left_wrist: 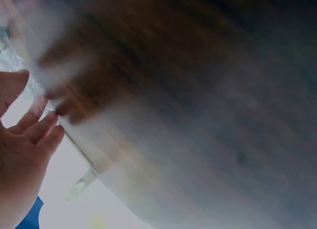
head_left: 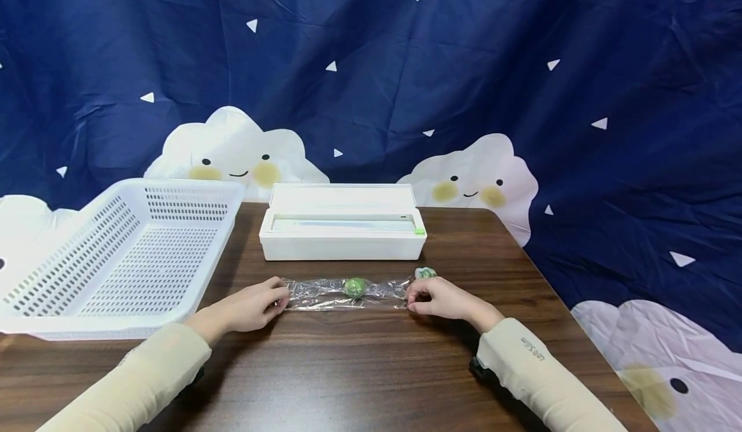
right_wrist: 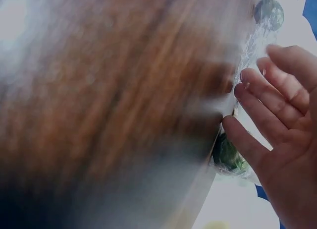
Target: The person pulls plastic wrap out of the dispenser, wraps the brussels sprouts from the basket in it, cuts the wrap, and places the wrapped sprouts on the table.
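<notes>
A strip of clear plastic wrap point(head_left: 324, 297) lies crumpled across the table, with a small green ball point(head_left: 355, 287) in its middle. My left hand point(head_left: 255, 302) is at the wrap's left end, fingertips touching it. In the left wrist view, the thumb stands apart from the loosely bent fingers point(left_wrist: 47, 125). At the opposite end, my right hand point(head_left: 443, 298) touches the wrap with relaxed fingers point(right_wrist: 267, 102). Just behind that hand sits a second green thing in clear wrap point(head_left: 425, 272), partly hidden by it.
Behind the wrap stands a long white box point(head_left: 343, 248), its lid raised, with a small green piece point(head_left: 420, 231) at the right of its front edge. On the left is a white slotted basket point(head_left: 110, 324). A dark blue cloth point(head_left: 371, 46) with clouds hangs behind the brown table point(head_left: 336, 367).
</notes>
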Motion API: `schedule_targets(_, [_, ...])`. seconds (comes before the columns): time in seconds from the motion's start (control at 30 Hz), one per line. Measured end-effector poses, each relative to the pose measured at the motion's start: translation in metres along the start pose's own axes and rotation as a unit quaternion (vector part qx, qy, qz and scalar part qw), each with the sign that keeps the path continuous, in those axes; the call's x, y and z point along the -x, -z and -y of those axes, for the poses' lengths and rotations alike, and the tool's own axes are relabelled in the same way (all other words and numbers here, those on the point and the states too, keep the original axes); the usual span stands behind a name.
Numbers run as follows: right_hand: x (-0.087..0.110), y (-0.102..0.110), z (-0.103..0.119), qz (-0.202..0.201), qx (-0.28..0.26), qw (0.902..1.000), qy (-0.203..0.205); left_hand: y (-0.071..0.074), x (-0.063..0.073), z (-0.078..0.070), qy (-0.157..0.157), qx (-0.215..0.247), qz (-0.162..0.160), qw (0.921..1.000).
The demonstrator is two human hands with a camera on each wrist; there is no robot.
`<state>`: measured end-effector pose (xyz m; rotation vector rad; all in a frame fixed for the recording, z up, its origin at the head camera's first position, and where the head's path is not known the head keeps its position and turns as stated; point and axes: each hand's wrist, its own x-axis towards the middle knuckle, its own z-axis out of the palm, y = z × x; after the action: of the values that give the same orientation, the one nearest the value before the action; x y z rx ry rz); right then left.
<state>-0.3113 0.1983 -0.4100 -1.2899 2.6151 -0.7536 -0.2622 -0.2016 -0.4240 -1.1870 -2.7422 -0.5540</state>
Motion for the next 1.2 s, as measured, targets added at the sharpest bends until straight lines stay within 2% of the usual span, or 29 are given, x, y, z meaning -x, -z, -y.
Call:
schedule_targets(0.17, [-0.001, -0.001, 0.001, -0.017, -0.036, 0.9991, -0.018, 0.002, 0.0, -0.002, 0.049, 0.01, 0.03, 0.9983])
schedule_targets(0.37, [-0.002, -0.003, 0.001, -0.04, -0.048, 0.997, -0.045, 0.001, -0.003, -0.003, 0.079, 0.035, 0.035, 0.9956])
schedule_targets(0.47, [-0.003, -0.001, 0.003, -0.064, -0.042, 0.9965, -0.033, 0.001, -0.007, -0.003, 0.085, 0.032, 0.015, 0.9958])
schedule_targets(0.6, [-0.007, 0.001, 0.007, -0.097, -0.032, 0.9946, -0.015, 0.002, -0.015, -0.006, 0.091, 0.006, -0.03, 0.9954])
schedule_targets(0.77, [-0.016, 0.003, 0.017, -0.127, -0.024, 0.9915, -0.008, 0.006, -0.033, -0.017, 0.091, -0.007, -0.084, 0.9923])
schedule_targets(0.87, [-0.022, 0.0, 0.023, -0.139, -0.021, 0.9901, -0.005, 0.004, -0.045, -0.024, 0.076, -0.007, -0.1, 0.992])
schedule_targets(1.0, [-0.032, -0.007, 0.034, -0.13, -0.017, 0.9914, 0.0, -0.001, -0.059, -0.033, 0.064, -0.012, -0.09, 0.9938])
schedule_targets(1.2, [-0.045, -0.016, 0.047, -0.106, 0.003, 0.9943, -0.008, -0.009, -0.075, -0.045, 0.07, 0.008, -0.047, 0.9964])
